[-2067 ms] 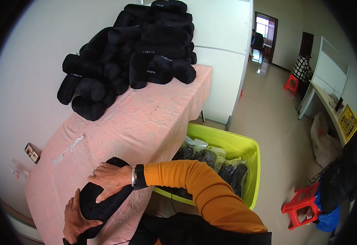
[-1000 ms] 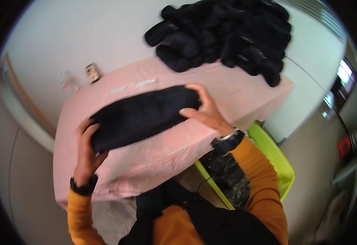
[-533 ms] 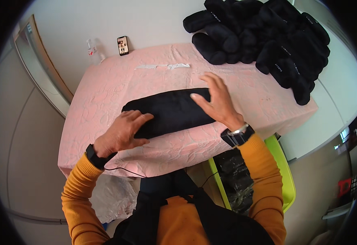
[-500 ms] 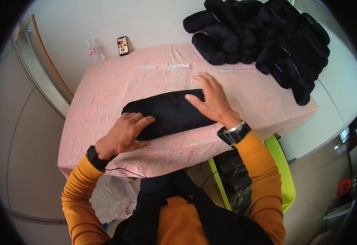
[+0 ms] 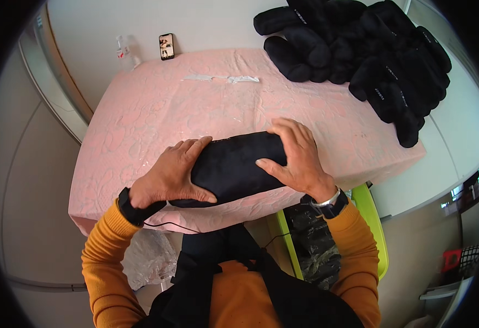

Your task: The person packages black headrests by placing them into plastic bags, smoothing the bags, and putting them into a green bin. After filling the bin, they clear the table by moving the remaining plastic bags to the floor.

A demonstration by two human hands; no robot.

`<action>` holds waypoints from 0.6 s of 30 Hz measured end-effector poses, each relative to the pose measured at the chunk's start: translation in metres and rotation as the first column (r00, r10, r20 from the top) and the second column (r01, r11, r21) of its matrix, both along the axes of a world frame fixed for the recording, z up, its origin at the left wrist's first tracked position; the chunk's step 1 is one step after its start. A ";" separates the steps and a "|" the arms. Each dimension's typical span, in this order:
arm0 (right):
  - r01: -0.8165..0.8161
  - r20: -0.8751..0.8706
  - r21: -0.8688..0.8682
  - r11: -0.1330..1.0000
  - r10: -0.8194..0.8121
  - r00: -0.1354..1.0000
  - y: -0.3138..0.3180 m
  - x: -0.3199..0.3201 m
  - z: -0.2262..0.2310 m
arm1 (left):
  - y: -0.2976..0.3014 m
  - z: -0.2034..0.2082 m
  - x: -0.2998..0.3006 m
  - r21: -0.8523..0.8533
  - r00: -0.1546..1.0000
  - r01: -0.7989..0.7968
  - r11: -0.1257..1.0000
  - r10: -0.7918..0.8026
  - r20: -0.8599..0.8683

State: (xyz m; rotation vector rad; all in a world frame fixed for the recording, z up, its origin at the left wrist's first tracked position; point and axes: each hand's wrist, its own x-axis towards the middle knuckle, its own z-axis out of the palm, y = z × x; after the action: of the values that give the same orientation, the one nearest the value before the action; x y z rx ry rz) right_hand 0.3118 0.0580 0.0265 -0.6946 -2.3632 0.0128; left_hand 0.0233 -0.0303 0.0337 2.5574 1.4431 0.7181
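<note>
A long black cushion (image 5: 238,165) with a soft, velvety surface lies crosswise near the front edge of the table. My left hand (image 5: 168,174) is closed round its left end, thumb on the near side and fingers over the far side. At the other end my right hand (image 5: 303,159) grips it, the thumb pressing on top and the fingers over the far edge. Just beyond the cushion, what looks like a clear plastic bag (image 5: 212,106) lies flat, with a white strip (image 5: 243,79) along its far end. The cushion's underside is hidden.
A pink patterned cloth (image 5: 119,120) covers the table. Similar black cushions (image 5: 381,71) are heaped at the back right. A phone (image 5: 166,47) and a clear bottle (image 5: 123,52) stand by the wall. Below the table sits a lime-green bin (image 5: 381,249) with dark plastic-wrapped items.
Both hands have come down onto the cushion and grip its ends. The right hand was raised with fingers apart before. The cushion has shifted slightly nearer to me.
</note>
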 end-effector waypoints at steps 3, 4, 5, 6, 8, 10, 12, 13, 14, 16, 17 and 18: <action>0.039 0.043 0.047 0.998 -0.041 0.998 0.001 0.003 -0.006 | -0.009 0.002 0.009 -0.030 0.998 -0.030 0.999 0.028 -0.064; 0.047 0.095 0.055 0.997 -0.053 0.994 0.001 0.005 -0.007 | -0.012 0.003 0.012 -0.022 0.994 -0.057 0.998 0.054 -0.100; 0.049 0.144 0.065 0.997 -0.058 0.988 0.001 0.006 -0.010 | -0.015 0.001 0.012 -0.010 0.987 -0.088 0.996 0.086 -0.138; 0.047 0.143 0.053 0.997 -0.054 0.988 0.000 0.008 -0.014 | -0.018 -0.003 0.011 -0.022 0.986 -0.090 0.996 0.086 -0.140; 0.050 0.120 0.065 0.997 -0.057 0.991 -0.006 0.017 -0.023 | -0.022 -0.010 0.008 0.017 0.992 -0.085 0.996 0.086 -0.089; 0.057 0.107 0.077 0.995 -0.065 0.992 -0.012 0.025 -0.029 | -0.025 -0.013 0.008 0.043 0.995 -0.077 0.996 0.080 -0.064; 0.077 0.078 0.091 0.993 -0.085 0.993 -0.014 0.032 -0.035 | -0.026 -0.014 0.009 0.036 0.996 -0.083 0.996 0.084 -0.043; 0.086 0.062 0.102 0.991 -0.093 0.994 -0.013 0.035 -0.037 | -0.027 -0.013 0.009 0.036 0.996 -0.087 0.996 0.088 -0.033; 0.088 0.059 0.111 0.990 -0.095 0.994 -0.012 0.039 -0.036 | -0.027 -0.014 0.009 0.046 0.996 -0.085 0.995 0.087 -0.035; 0.058 0.035 0.078 0.995 -0.061 0.998 -0.016 0.047 -0.038 | -0.034 -0.018 0.009 0.072 0.995 -0.087 0.994 0.089 -0.035; 0.043 0.023 0.061 0.997 -0.045 0.999 -0.017 0.051 -0.039 | -0.037 -0.020 0.009 0.084 0.995 -0.087 0.993 0.090 -0.035; 0.045 0.024 0.063 0.997 -0.047 0.999 -0.017 0.056 -0.039 | -0.041 -0.022 0.009 0.087 0.996 -0.085 0.993 0.088 -0.034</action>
State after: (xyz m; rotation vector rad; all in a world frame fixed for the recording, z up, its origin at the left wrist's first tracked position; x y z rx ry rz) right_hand 0.3679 0.0414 -0.0130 -0.7225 -2.3601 -0.0905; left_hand 0.0318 -0.0716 0.0115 2.5982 1.5766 0.7638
